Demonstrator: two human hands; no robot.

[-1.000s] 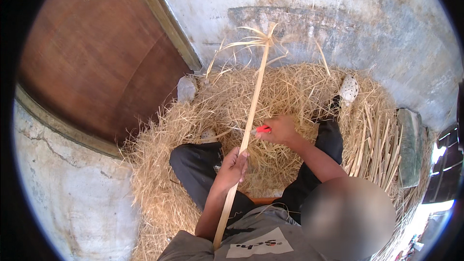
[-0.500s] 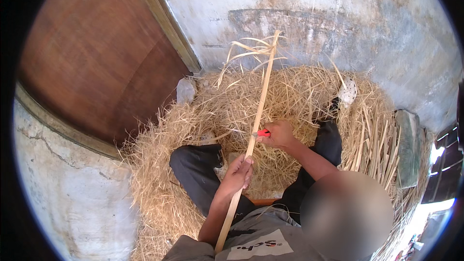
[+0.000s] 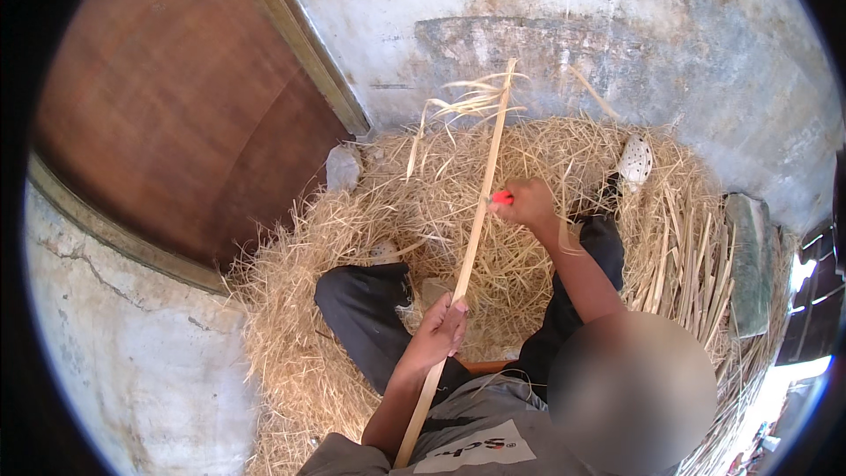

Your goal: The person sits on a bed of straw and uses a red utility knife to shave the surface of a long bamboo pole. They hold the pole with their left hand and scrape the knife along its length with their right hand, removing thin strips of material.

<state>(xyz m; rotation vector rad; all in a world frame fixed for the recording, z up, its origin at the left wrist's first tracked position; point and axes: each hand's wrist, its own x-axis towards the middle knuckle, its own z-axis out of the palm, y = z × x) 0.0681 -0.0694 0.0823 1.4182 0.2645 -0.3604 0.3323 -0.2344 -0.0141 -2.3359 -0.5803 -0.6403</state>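
A long pale bamboo strip [image 3: 477,234] slants from my lap up toward the wall. My left hand [image 3: 441,329] is closed around its lower part, just above my lap. In my closed right hand [image 3: 532,205] is a small red-handled knife [image 3: 501,198], held against or very near the strip's right edge partway up; its blade is barely visible. Thin curled shavings [image 3: 471,101] hang from the strip's far end. Another pale sliver [image 3: 592,91] shows against the wall, to the right of that end.
A thick heap of straw-like shavings [image 3: 352,229] surrounds my bent legs. Split strips [image 3: 674,256] lie at the right beside a greenish stone block [image 3: 748,264]. A stained wall [image 3: 617,44] stands ahead, a brown door [image 3: 176,97] at the left, and a grey stone [image 3: 343,167] near its corner.
My right hand with the knife has moved up along the strip, away from my left hand. The shavings at the far end have shifted, and a sliver now shows farther up against the wall.
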